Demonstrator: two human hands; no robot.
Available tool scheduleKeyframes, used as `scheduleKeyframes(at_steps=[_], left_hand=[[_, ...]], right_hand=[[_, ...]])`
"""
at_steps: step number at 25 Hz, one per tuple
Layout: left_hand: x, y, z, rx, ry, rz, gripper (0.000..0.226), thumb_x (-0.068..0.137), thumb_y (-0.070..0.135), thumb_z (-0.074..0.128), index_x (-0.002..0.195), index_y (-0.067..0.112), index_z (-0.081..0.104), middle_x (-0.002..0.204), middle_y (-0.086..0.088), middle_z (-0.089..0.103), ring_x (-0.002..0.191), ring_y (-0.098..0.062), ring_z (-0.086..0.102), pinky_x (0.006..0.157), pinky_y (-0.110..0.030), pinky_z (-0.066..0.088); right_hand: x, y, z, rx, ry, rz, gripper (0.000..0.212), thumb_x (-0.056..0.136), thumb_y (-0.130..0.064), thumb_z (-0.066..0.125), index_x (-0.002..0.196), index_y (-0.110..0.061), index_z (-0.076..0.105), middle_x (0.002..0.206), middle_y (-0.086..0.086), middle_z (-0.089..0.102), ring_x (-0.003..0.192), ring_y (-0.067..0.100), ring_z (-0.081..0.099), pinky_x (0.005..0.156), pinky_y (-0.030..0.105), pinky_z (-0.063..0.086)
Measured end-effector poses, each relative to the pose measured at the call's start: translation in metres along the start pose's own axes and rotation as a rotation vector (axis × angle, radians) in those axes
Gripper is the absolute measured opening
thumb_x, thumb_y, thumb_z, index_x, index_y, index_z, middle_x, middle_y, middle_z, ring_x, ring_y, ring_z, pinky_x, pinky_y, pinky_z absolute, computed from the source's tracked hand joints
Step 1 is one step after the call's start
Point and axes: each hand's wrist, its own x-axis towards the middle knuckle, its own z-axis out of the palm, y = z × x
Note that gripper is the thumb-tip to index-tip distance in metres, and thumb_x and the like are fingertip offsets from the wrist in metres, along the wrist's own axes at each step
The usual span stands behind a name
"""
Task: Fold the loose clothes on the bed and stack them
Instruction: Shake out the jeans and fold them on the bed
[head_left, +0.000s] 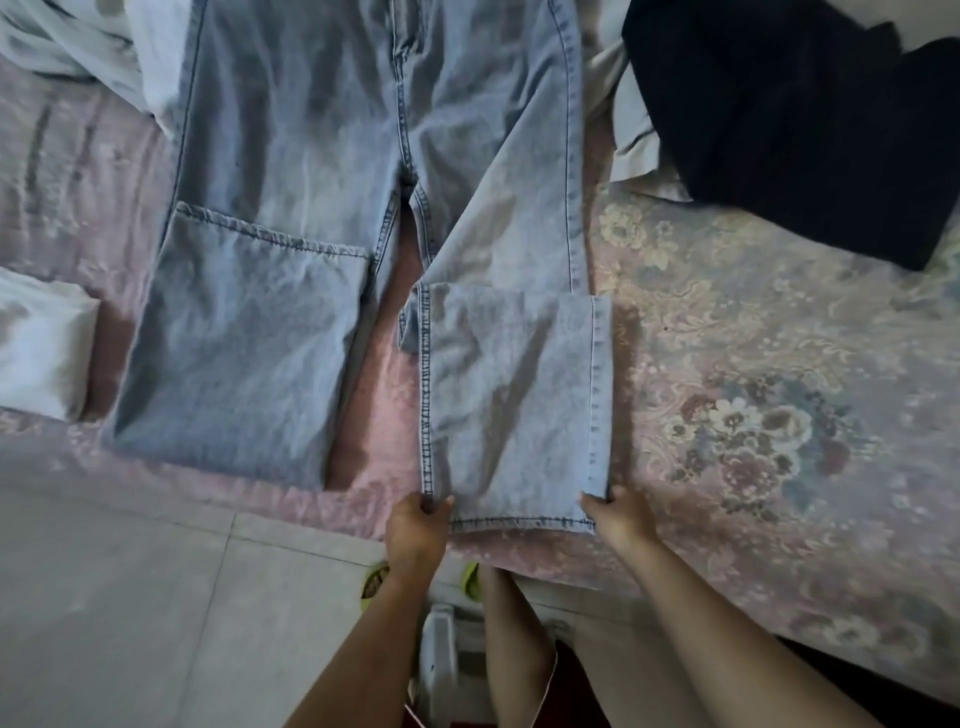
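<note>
Light blue jeans (322, 124) lie spread flat on the pink floral bed (753, 364), waist away from me. The left leg (239, 348) is folded back up on itself. The right leg's lower part (514, 395) is folded toward me, its hem at the bed's near edge. My left hand (418, 530) pinches the hem's left corner. My right hand (621, 517) pinches the hem's right corner. A dark navy garment (810, 124) lies crumpled at the back right. A folded white cloth (41, 348) sits at the left edge.
Pale loose fabric (67, 41) is bunched at the back left, and another pale piece (631, 130) lies under the navy garment. Grey floor tiles (130, 597) run along the bed's near side. My legs stand between floor and bed.
</note>
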Motion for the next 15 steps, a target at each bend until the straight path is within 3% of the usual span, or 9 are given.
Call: scheduleKeyframes(at_steps=[3, 5, 7, 10, 12, 15], left_hand=[[-0.021, -0.007, -0.007, -0.202, -0.053, 0.001, 0.022, 0.088, 0.021, 0.066, 0.084, 0.000, 0.061, 0.083, -0.020, 0.066, 0.074, -0.032, 0.062, 0.068, -0.043, 0.056], [-0.046, -0.015, -0.019, -0.280, -0.065, 0.022, 0.017, 0.087, 0.014, 0.067, 0.094, 0.005, 0.055, 0.085, -0.017, 0.064, 0.067, -0.025, 0.059, 0.057, -0.037, 0.054], [-0.074, -0.029, -0.035, -0.297, -0.027, 0.088, 0.035, 0.083, 0.004, 0.066, 0.106, 0.015, 0.041, 0.074, -0.010, 0.060, 0.059, -0.021, 0.056, 0.050, -0.030, 0.046], [-0.118, -0.048, -0.063, -0.232, -0.070, 0.195, 0.034, 0.078, -0.007, 0.060, 0.094, 0.019, 0.044, 0.058, -0.005, 0.050, 0.046, -0.012, 0.045, 0.043, -0.018, 0.035], [-0.152, -0.056, -0.082, -0.247, -0.221, 0.175, 0.022, 0.081, -0.008, 0.060, 0.082, 0.013, 0.052, 0.063, -0.007, 0.052, 0.051, -0.014, 0.048, 0.050, -0.025, 0.044], [-0.207, -0.068, -0.111, -0.228, -0.373, 0.154, 0.012, 0.087, 0.003, 0.064, 0.080, 0.009, 0.057, 0.072, -0.004, 0.056, 0.054, -0.013, 0.057, 0.057, -0.033, 0.055]], right_hand=[[-0.024, 0.005, -0.005, 0.125, 0.018, -0.031, 0.019, 0.091, -0.017, 0.059, 0.102, -0.001, 0.061, 0.094, 0.016, 0.066, 0.074, 0.027, 0.060, 0.057, 0.028, 0.042], [-0.053, 0.015, -0.011, 0.174, 0.045, -0.032, 0.012, 0.090, -0.012, 0.060, 0.092, 0.000, 0.058, 0.088, 0.020, 0.065, 0.069, 0.030, 0.060, 0.055, 0.033, 0.044], [-0.091, 0.031, -0.014, 0.156, 0.051, -0.040, 0.007, 0.088, -0.006, 0.060, 0.083, -0.001, 0.057, 0.073, 0.014, 0.063, 0.059, 0.026, 0.059, 0.050, 0.030, 0.044], [-0.153, 0.058, -0.020, 0.156, 0.036, -0.069, 0.011, 0.084, 0.003, 0.060, 0.073, 0.003, 0.060, 0.053, 0.004, 0.057, 0.045, 0.016, 0.055, 0.040, 0.020, 0.038], [-0.194, 0.073, -0.024, 0.165, 0.047, -0.070, 0.009, 0.083, 0.002, 0.064, 0.088, 0.007, 0.059, 0.071, 0.013, 0.061, 0.058, 0.025, 0.058, 0.051, 0.028, 0.039], [-0.259, 0.091, -0.033, 0.232, 0.081, -0.113, 0.026, 0.086, -0.001, 0.063, 0.104, -0.008, 0.045, 0.098, 0.011, 0.053, 0.080, 0.037, 0.059, 0.063, 0.039, 0.041]])
